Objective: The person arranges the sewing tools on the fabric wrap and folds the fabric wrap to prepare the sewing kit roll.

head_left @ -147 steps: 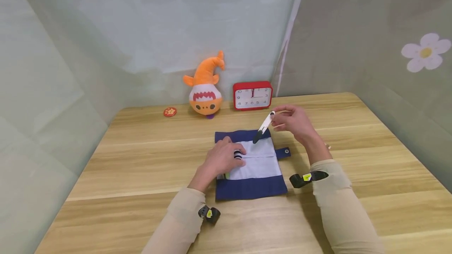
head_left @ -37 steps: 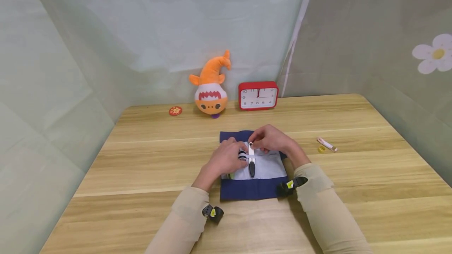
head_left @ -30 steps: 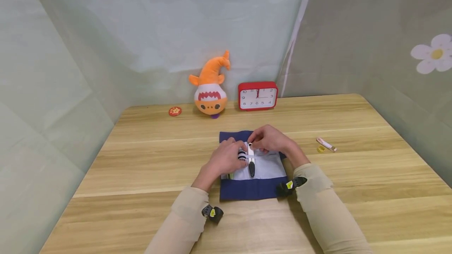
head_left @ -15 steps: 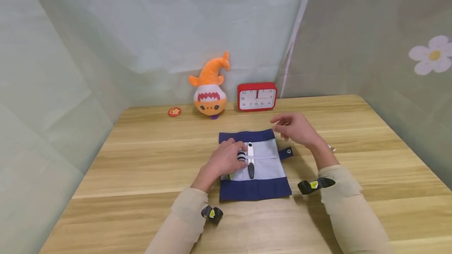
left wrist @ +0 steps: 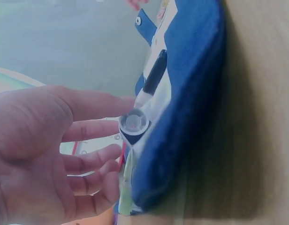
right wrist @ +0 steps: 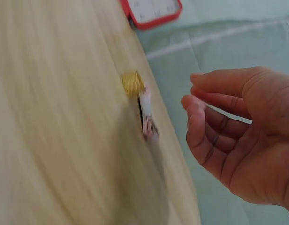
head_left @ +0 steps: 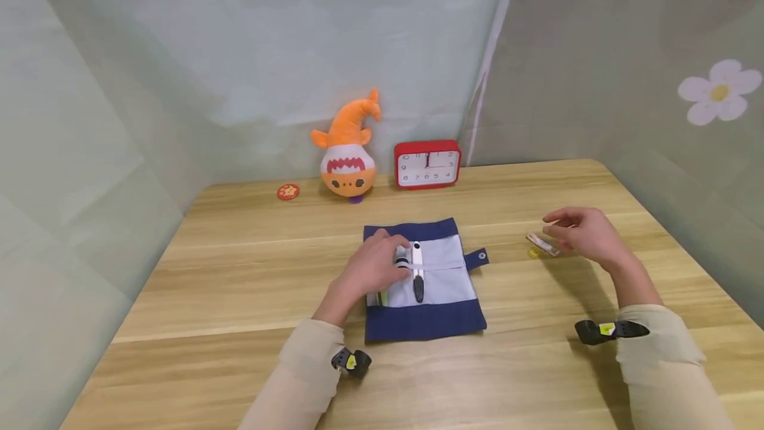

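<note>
A navy fabric sewing pouch lies unfolded, its pale lining up. My left hand pinches a clear-ended thread spool with black and white bands at the pouch's left side, thumb and forefinger around it. A narrow elastic strap crosses the lining. Beside the spool, white thread snips with a black cap lie under this strap. Part of a green item shows below the left hand. My right hand hangs holding nothing, fingers loosely bent, over a folded pinkish tape measure and a yellow ring thimble.
An orange plush shark and a red alarm clock stand along the table's back edge. A round red badge lies left of the plush. The pouch's snap tab sticks out to the right.
My right hand laid the snips under the strap, let go, and moved right to above the tape measure and thimble. The left hand stayed on the spool.
</note>
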{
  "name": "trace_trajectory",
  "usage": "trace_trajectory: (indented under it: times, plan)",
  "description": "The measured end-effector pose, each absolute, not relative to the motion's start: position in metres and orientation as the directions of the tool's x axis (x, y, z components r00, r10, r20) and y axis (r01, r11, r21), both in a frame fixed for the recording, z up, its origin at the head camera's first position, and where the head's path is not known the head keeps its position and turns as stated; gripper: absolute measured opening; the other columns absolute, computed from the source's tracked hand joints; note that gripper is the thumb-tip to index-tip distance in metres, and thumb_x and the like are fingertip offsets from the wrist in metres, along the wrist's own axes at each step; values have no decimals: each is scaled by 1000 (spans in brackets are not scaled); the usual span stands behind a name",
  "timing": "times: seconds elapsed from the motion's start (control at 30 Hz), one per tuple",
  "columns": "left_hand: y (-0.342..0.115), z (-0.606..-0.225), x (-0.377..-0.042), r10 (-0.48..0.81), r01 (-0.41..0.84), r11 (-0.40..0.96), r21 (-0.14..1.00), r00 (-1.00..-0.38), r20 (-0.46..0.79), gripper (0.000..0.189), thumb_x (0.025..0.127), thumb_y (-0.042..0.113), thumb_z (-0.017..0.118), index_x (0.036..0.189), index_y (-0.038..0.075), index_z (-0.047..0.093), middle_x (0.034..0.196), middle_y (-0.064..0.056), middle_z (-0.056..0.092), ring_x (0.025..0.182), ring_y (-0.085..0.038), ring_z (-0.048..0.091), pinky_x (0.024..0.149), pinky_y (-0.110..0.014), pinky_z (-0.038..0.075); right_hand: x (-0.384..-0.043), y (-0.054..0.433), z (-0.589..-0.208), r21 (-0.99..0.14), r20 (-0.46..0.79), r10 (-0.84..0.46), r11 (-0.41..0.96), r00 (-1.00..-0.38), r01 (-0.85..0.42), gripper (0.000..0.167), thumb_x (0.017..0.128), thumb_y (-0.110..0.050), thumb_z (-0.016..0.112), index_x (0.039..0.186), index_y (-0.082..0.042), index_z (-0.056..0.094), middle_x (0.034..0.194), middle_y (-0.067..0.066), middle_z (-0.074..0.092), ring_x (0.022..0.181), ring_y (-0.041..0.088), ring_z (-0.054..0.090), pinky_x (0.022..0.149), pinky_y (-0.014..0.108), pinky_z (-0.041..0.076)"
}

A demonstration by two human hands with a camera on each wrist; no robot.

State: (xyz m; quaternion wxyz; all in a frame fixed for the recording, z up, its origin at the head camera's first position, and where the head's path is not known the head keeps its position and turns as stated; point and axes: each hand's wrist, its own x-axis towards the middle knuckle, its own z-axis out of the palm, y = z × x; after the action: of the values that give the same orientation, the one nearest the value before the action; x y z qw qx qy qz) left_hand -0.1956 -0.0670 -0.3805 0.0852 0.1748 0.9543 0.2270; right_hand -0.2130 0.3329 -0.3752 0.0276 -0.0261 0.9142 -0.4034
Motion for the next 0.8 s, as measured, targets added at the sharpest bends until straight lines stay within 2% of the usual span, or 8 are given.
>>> trace_trajectory:
  times: [0.13,0.27,0.6,0.8]
  plan:
    - [-61,-379,-195,365,303,840,450,-929,-57,40,97,29,78,134,18,71,128,-13,60,106,-26,55,84,-40,52,-208,350,-381,-723,-76,-36,690,-996,30,42,104,-18,67,133,12,62,98,10,69,73,9,62,68,27,59]
    - [-52,-380,-196,396,335,830,447,-917,-49,34,98,29,77,130,21,74,122,-10,61,106,-25,53,84,-39,50,-205,356,-385,-702,-139,-54,710,-989,59,42,102,-18,69,131,12,62,94,5,71,74,10,62,65,27,56]
    - [-39,-389,-199,390,330,847,417,-919,-66,24,94,29,80,116,20,80,108,-9,60,97,-24,52,72,-35,47,-205,352,-386,-665,-178,-81,744,-981,59,38,98,-22,75,122,8,67,93,4,70,76,13,59,63,28,51]
    - [-36,-391,-200,380,325,854,406,-923,-63,22,93,30,82,111,18,79,107,-9,60,97,-25,52,72,-37,48,-204,350,-388,-639,-177,-67,766,-982,62,34,97,-22,76,116,6,71,93,4,70,78,16,58,63,29,50]
